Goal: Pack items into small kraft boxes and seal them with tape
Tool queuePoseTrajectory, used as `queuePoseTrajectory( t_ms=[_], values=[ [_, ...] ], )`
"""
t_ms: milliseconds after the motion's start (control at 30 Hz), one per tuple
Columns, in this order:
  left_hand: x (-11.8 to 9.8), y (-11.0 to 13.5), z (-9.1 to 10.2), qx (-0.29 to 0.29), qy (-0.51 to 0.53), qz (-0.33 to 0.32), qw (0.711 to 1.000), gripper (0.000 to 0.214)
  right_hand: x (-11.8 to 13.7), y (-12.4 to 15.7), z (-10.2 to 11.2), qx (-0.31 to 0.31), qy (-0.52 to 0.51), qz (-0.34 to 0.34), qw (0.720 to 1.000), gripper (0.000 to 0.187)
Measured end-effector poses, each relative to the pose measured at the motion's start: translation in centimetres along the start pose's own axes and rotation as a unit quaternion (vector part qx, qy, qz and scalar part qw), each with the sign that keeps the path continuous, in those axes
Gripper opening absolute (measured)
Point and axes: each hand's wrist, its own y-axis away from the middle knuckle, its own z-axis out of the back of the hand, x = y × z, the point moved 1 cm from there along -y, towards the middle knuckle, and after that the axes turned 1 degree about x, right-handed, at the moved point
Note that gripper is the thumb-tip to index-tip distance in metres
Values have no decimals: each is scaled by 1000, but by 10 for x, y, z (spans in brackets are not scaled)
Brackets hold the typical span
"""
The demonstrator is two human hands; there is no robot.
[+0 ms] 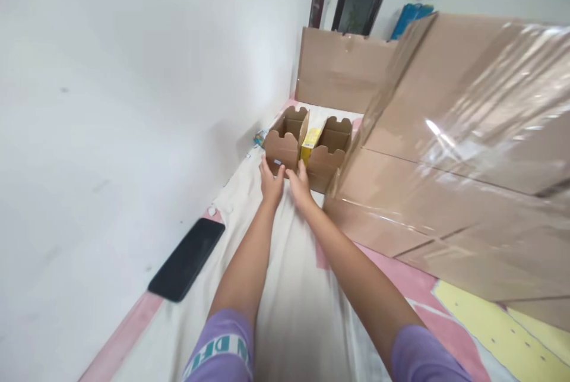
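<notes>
My left hand [271, 185] is at the near left corner of a small open-topped cardboard box [281, 149] with wavy cut edges. Its fingers reach up the box's left side and its thumb lies against the front. At the near right corner, my right hand [300, 187] mirrors it, so the box is gripped between both hands. A second cardboard box [326, 166] of the same kind stands just to the right. Between the two boxes is a yellow packet or carton [310, 143], partly hidden. The insides of both boxes are mostly out of sight.
A white wall [133, 103] runs along the left. A black phone [187, 258] lies beside it on the pale cloth [294, 287]. Large tape-wrapped cartons [445, 168] rise close on the right, and a cardboard panel [341, 70] stands behind. A small blue wrapper [259, 136] sits by the wall.
</notes>
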Motion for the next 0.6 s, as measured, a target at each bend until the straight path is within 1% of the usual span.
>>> queuePoseTrajectory(
  t_ms=[33, 67, 100, 167, 233, 300, 400, 467, 600],
  values=[
    [3, -3, 0, -8, 7, 0, 1000, 69, -3, -5, -1, -4, -10, -15, 1000, 74],
    [4, -5, 0, -15, 14, 0, 1000, 59, -5, -8, -2, -7, -20, -27, 999, 74],
    [6, -7, -1, -21, 22, 1, 1000, 53, -5, -9, -3, -7, -29, -30, 999, 74],
    [7, -9, -2, -24, 37, 1, 999, 51, -5, -8, -6, -6, -42, -30, 999, 74],
    [8, -9, -2, -15, 48, 2, 999, 55, -2, -4, -9, -21, -37, -30, 999, 75],
    [8, -8, -2, -3, 55, 6, 998, 62, 2, -2, -13, -53, -7, -27, 998, 76],
    [11, -8, -2, 11, 64, 24, 998, 74, 11, -5, -19, -102, 38, -20, 994, 70],
    [13, -10, -3, 20, 72, 33, 997, 81, 18, -15, -21, -128, 29, -20, 991, 70],
    [16, -17, -5, 29, 95, 31, 995, 85, 25, -45, -18, -184, -44, -39, 981, 79]
  ],
)
